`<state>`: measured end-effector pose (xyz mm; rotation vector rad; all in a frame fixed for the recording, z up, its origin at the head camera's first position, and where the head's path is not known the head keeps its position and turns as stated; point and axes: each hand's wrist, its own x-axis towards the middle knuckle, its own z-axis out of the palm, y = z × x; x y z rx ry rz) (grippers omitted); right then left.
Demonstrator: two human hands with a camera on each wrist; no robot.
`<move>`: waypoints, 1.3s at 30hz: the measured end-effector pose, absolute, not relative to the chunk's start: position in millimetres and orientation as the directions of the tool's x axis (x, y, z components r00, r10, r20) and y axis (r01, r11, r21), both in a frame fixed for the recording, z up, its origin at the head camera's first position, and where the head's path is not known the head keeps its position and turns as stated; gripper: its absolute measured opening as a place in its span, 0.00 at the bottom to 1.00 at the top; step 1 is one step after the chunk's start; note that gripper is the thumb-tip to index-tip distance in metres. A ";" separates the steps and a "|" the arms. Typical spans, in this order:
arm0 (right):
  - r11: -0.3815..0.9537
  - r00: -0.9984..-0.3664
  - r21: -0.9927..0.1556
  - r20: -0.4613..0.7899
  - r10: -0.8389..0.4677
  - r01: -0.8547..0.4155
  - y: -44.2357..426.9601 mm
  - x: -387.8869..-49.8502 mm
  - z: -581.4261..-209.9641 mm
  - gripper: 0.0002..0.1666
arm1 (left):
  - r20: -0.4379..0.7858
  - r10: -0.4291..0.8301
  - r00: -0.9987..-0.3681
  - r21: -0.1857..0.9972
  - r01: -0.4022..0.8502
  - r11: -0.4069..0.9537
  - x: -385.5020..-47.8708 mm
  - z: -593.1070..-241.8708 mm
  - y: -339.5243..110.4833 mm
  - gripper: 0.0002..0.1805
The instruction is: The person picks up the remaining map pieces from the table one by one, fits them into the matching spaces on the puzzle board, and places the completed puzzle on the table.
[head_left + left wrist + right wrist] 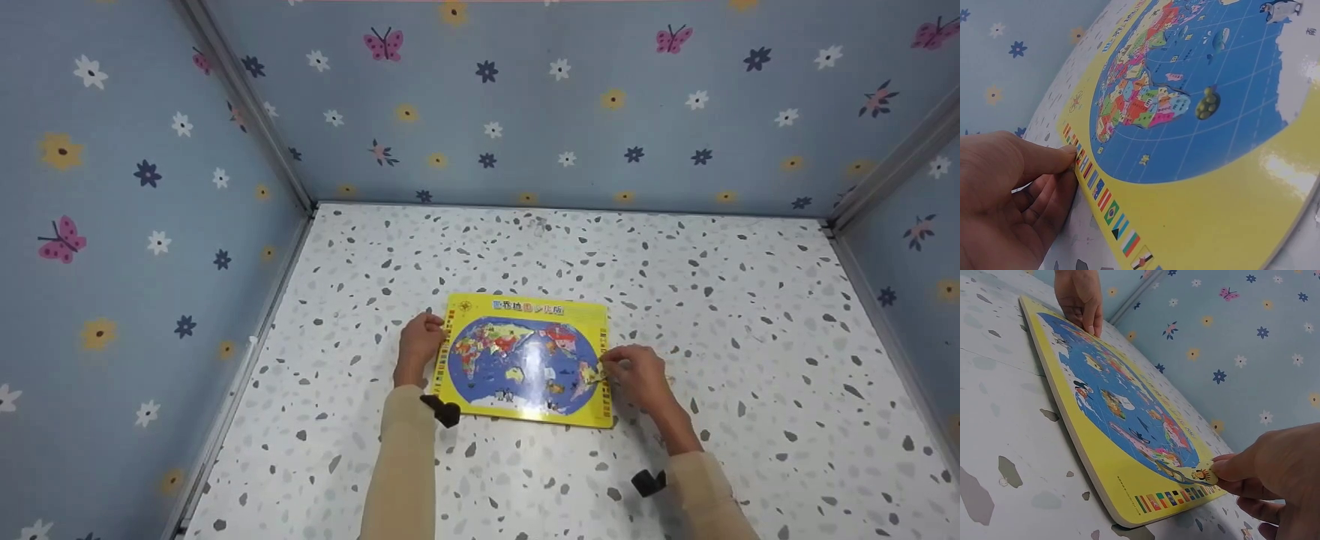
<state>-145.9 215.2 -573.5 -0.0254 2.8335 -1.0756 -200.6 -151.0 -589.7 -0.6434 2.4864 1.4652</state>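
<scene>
A yellow-bordered world map puzzle board [577, 415] lies flat on the speckled table, flags printed down both sides. My left hand [420, 343] pinches its left edge, the thumb [1064, 157] on top of the printed flags and curled fingers at the side. At the right edge, my right hand [639, 373] pinches a thin puzzle piece [1203, 475] between thumb and fingers. This piece carries a small printed figure and overlaps the right side of the blue map oval. Its far end looks slightly raised or loosely seated; I cannot tell which.
The white speckled table [375, 270] surrounds the board on every side. Blue panels with flowers and butterflies [525, 112] stand behind it and at left and right. A black strap end [442, 411] hangs by the left wrist, another black piece [648, 483] by the right.
</scene>
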 end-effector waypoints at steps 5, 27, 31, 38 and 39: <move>0.755 -0.989 -0.654 -0.139 -0.049 0.054 213.0 -147.5 -573.8 0.10 | -0.367 -0.270 -0.890 0.790 -0.452 0.414 -200.5 -590.2 -151.1 0.12; 0.751 -0.994 -0.654 0.004 -0.111 -0.087 201.2 -137.9 -589.8 0.08 | -0.361 -0.262 -0.895 0.784 -0.443 0.435 -201.1 -592.5 -151.1 0.12; 0.763 -0.993 -0.639 0.020 -0.112 -0.099 200.0 -136.0 -592.9 0.08 | -0.377 -0.268 -0.887 0.782 -0.460 0.421 -201.4 -592.4 -151.0 0.12; 0.775 -0.994 -0.625 0.011 -0.109 -0.092 197.0 -132.5 -594.5 0.11 | -0.390 -0.277 -0.878 0.784 -0.475 0.400 -202.2 -592.0 -151.1 0.12; 0.778 -0.994 -0.621 0.010 -0.109 -0.092 196.7 -131.6 -594.5 0.11 | -0.390 -0.278 -0.878 0.784 -0.474 0.400 -202.3 -592.1 -151.2 0.12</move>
